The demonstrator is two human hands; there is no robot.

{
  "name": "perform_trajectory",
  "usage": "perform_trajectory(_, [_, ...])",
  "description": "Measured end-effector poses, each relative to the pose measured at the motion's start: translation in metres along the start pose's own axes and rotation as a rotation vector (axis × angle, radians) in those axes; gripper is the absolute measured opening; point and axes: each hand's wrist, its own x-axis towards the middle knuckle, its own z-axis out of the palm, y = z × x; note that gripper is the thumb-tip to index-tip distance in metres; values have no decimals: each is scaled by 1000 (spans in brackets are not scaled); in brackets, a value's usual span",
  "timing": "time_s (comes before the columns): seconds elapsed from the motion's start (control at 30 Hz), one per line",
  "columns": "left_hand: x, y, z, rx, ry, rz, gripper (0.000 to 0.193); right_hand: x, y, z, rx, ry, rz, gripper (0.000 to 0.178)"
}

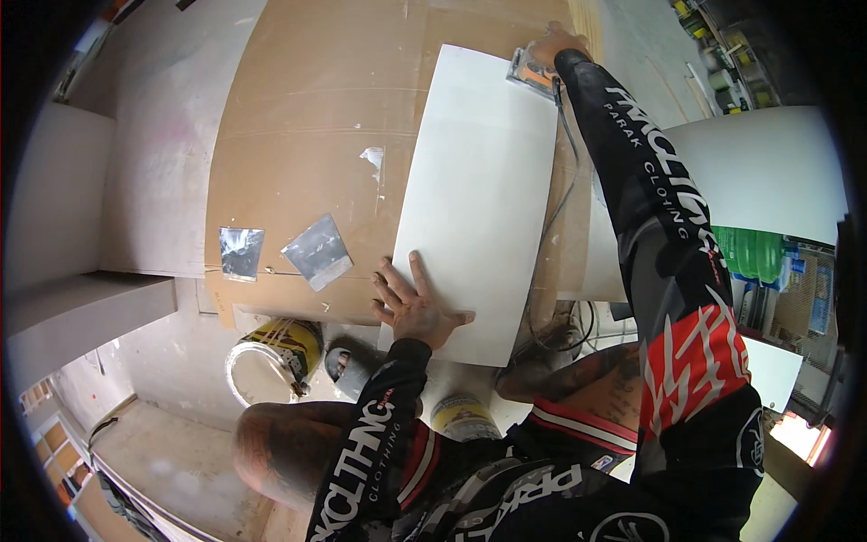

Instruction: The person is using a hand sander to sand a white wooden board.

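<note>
A long white panel (479,199) lies lengthwise in front of me on a brown cardboard-like sheet (307,117). My left hand (420,312) rests flat on the panel's near left part, its fingers spread. Stretched far forward, my right hand (557,43) is wrapped round an orange electric sander (535,76) at the panel's far right corner. The sander's underside is hidden, so I cannot tell how fully it sits on the surface. From it, a dark power cord (566,185) runs back along the panel's right edge toward my legs.
Two grey, shiny square sheets (318,253) lie on the cardboard at left. A paint-stained bucket (280,357) stands below its near edge, and another bucket (463,418) is between my legs. Green bottles (751,253) and a large white panel (759,172) are at right.
</note>
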Motion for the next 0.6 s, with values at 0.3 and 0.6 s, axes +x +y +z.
perform_trajectory(0.3, [2, 1, -1, 39, -32, -1, 154, 31, -53, 12, -35, 13, -313, 70])
perform_trajectory(0.6, [2, 4, -1, 32, -39, -50, 153, 28, -18, -1, 113, -116, -295, 61])
